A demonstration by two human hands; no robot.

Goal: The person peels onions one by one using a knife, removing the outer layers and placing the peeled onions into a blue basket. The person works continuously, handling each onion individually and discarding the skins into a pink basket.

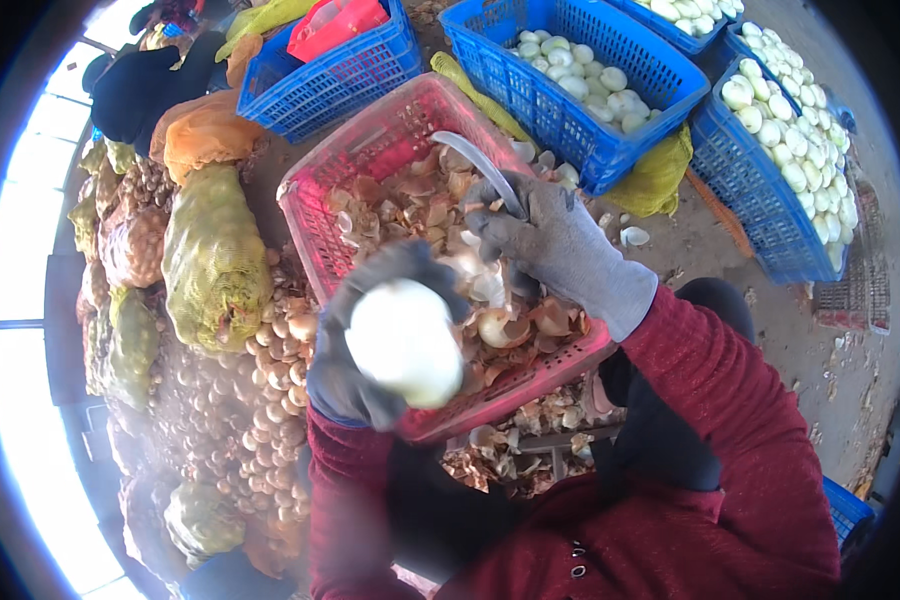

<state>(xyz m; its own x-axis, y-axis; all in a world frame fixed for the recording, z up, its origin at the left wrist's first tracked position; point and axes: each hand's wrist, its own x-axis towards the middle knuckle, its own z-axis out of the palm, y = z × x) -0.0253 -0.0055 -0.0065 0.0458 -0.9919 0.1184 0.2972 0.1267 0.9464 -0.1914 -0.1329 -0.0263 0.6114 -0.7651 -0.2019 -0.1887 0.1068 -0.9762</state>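
Observation:
My left hand [345, 367], in a dark grey glove, grips a white peeled onion [405, 341] that looks bright and blurred. A knife [487, 165] with a curved blade is in my gloved right hand [529, 232], its tip towards the far side; the fingers hide its handle. Both hands are over a pink plastic crate [300, 225] standing in front of my knees. Brown onion skins [420, 187] and pale peel pieces fill much of this crate. Whether any peel hangs from my right fingers is unclear.
Unpeeled onions [270, 420] lie heaped at left beside yellow-green mesh sacks [214, 255]. Peeled onions sit in a blue crate [525, 120] ahead and a heaped blue crate [757, 187] at right. Another blue crate [337, 90] holds a red bag [337, 30]. Peel litters the floor.

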